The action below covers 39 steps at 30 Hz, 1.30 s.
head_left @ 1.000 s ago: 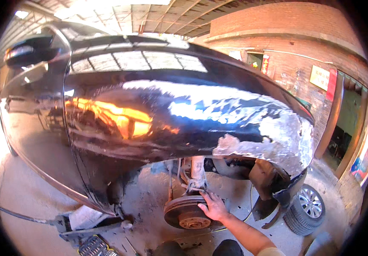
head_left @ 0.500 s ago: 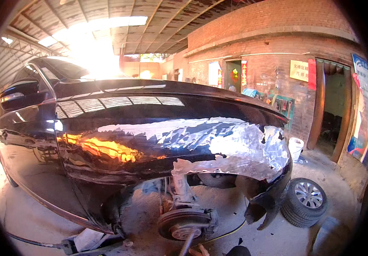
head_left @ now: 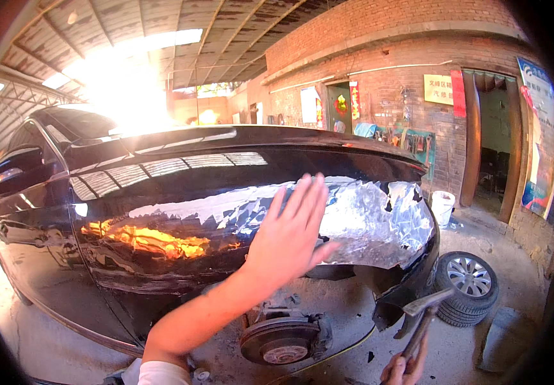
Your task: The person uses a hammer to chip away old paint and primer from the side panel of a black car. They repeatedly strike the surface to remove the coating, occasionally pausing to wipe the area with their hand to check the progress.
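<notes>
My left hand (head_left: 288, 234) reaches up with its fingers stretched out, palm toward the dented front fender (head_left: 379, 221) of a black car. It looks laid against the panel where dark paint meets bare, crumpled silver metal, though the palm side is hidden. Low on the right, my right hand (head_left: 404, 369) is wrapped round the handle of a hammer (head_left: 426, 316). The hammer's long, thin head points up, apart from the car. Below the fender, the wheel opening shows the bare brake disc (head_left: 283, 343).
A removed wheel (head_left: 468, 279) lies on the floor to the right. Beyond it stand a white bucket (head_left: 442, 208) and a brick wall with a doorway. Torn bumper edge (head_left: 395, 308) hangs at the fender's front corner. A yellow cable crosses the floor near the disc.
My left hand has come up in front of the fender. My right hand has come into view at the lower right with the hammer. The view has shifted slightly.
</notes>
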{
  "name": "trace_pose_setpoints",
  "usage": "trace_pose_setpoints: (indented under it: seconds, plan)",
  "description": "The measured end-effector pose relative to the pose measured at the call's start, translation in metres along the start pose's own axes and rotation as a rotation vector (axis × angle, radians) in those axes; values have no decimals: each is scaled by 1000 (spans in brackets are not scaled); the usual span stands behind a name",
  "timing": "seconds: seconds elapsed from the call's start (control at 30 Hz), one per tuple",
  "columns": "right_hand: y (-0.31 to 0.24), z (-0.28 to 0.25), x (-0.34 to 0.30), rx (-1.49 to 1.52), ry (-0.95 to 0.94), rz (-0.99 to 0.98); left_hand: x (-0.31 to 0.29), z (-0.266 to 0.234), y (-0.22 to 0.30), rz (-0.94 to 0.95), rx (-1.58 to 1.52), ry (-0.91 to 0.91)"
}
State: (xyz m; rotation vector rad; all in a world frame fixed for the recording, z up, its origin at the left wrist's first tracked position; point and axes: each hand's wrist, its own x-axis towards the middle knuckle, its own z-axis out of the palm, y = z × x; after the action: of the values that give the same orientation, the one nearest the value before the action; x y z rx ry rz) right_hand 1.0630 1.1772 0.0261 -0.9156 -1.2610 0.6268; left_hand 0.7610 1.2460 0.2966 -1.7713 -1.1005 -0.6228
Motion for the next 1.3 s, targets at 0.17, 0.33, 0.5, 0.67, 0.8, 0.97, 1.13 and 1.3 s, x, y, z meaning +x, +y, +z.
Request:
trace_pose_setpoints:
  seconds: [0.17,0.33,0.5,0.67,0.8,0.97,1.13,1.3]
  plan:
    - [-55,33,50,133,10,-96,-4,3,-3,-74,-55,-44]
    - [-77,37,93,49,-145,-103,-34,-7,5,-107,-15,-89]
    - [-98,73,122,137,-157,-198,-38,-15,2,-143,-29,-94]
    - [-103,97,153,25,-209,-470,-15,-9,-9,-146,-3,-53]
    - [-106,125,162,-8,-249,-653,-34,-8,4,-166,32,-101]
    - [-108,139,174,-163,-231,-826,-61,-1,14,-185,72,-112]
    - [-107,146,171,-95,-222,-957,-65,3,17,-201,61,-108]
    - [-121,153,181,-253,-248,-1115,-66,3,17,-203,61,-106]
